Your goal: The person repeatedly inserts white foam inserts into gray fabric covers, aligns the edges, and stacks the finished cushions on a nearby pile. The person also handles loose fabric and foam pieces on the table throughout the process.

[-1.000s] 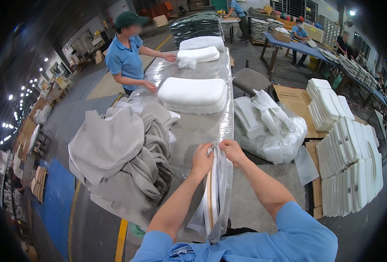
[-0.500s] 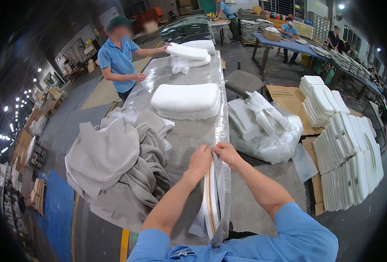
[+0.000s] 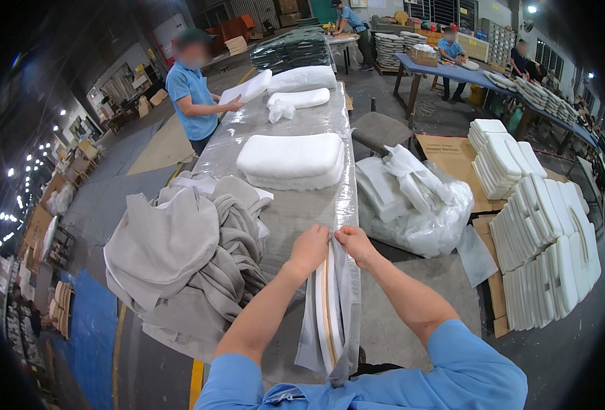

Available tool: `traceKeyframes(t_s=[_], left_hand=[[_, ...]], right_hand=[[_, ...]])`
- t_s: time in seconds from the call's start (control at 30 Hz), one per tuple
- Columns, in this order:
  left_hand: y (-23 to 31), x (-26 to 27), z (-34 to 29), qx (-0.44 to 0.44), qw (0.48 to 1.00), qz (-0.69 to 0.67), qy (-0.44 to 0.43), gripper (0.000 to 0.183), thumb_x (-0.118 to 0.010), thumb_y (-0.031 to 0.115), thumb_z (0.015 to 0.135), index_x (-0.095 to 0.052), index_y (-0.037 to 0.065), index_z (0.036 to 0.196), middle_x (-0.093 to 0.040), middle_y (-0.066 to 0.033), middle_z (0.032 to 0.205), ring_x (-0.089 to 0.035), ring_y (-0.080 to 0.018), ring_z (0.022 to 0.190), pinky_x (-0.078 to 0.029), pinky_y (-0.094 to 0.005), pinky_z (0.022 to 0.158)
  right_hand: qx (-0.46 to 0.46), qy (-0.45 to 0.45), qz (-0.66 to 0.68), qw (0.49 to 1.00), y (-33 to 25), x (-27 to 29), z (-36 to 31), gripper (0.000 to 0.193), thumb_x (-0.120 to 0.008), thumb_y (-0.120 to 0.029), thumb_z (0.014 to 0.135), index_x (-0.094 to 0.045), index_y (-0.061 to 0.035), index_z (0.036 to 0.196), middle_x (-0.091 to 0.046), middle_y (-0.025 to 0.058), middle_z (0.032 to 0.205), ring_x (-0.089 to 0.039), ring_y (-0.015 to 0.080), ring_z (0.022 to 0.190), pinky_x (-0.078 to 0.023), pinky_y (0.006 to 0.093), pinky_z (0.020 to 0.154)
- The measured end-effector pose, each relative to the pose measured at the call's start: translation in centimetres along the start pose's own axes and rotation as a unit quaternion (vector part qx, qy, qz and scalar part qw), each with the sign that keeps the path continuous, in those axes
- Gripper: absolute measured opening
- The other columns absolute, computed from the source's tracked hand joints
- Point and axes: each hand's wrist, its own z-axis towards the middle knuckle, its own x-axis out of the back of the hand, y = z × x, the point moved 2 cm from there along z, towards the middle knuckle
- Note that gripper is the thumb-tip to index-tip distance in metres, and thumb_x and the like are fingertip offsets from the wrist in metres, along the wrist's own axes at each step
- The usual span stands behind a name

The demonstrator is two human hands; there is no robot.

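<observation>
My left hand (image 3: pixel 311 247) and my right hand (image 3: pixel 354 244) are close together near the table's right edge. Both have their fingers closed on the upper end of a grey fabric cover (image 3: pixel 307 348). The cover hangs lengthwise between my forearms toward my body. A white band with a tan strip (image 3: pixel 327 311), perhaps a zipper, runs down its middle. What the fingertips pinch exactly is hidden. To the left of my left arm lies a heap of grey fabric covers (image 3: pixel 162 246). Beyond my hands rest stacked white padded cushions (image 3: pixel 290 154).
The long table (image 3: pixel 285 219) has a shiny plastic-wrapped edge. A co-worker (image 3: pixel 193 96) stands at its far left, holding a white pad (image 3: pixel 246 87). To the right are a plastic bag of white foam (image 3: pixel 418 205), a grey stool (image 3: pixel 381 130) and stacked white pads (image 3: pixel 541 239).
The co-worker has lifted a white pad off the far pile and drawn it leftward. My hands keep their grip on the cover, hardly moved.
</observation>
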Motion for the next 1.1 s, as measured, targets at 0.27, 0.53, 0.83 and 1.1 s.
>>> traceKeyframes(t_s=[0.27,0.53,0.83,1.1], left_hand=[[-1.4,-0.6,0.3,0.059,0.99,-0.127,0.021,0.017,-0.057,0.01,0.097,-0.069,0.003,0.107,-0.066,-0.0192,0.107,-0.065,-0.0411,0.102,-0.053,-0.0489,0.091],[-0.6,-0.5,-0.1,0.05,0.985,-0.168,0.004,0.023,-0.066,0.01,0.091,-0.068,0.002,0.112,-0.066,-0.02,0.108,-0.066,-0.0397,0.098,-0.053,-0.0444,0.088],[-1.3,-0.4,0.5,0.108,0.979,-0.171,-0.036,0.038,-0.073,0.011,0.085,-0.064,0.003,0.121,-0.072,-0.0179,0.113,-0.072,-0.0306,0.098,-0.056,-0.0423,0.088],[-2.2,-1.6,-0.1,0.185,0.956,-0.224,-0.028,0.038,-0.073,0.016,0.087,-0.066,0.005,0.123,-0.075,-0.0128,0.121,-0.075,-0.0249,0.095,-0.058,-0.0391,0.086]], right_hand=[[0.004,0.01,-0.031,0.999,-0.4,-0.2,-0.7,0.019,-0.064,-0.021,0.107,-0.068,-0.01,0.093,-0.058,-0.0071,0.08,-0.044,0.0055,0.072,-0.039,0.0261,0.067],[-0.024,0.013,-0.006,1.0,0.4,0.7,-0.1,0.019,-0.063,-0.022,0.107,-0.068,-0.0101,0.094,-0.059,-0.0064,0.082,-0.047,0.0056,0.073,-0.04,0.0262,0.068],[0.046,0.042,-0.147,0.987,-1.0,0.5,-0.4,0.017,-0.067,-0.021,0.101,-0.07,-0.005,0.103,-0.068,0.0014,0.092,-0.06,0.0136,0.082,-0.049,0.0313,0.077],[0.221,-0.02,-0.52,0.825,-5.5,-0.7,-2.0,0.028,-0.072,-0.015,0.083,-0.071,-0.0034,0.108,-0.073,0.0209,0.107,-0.071,0.039,0.104,-0.056,0.0504,0.09]])
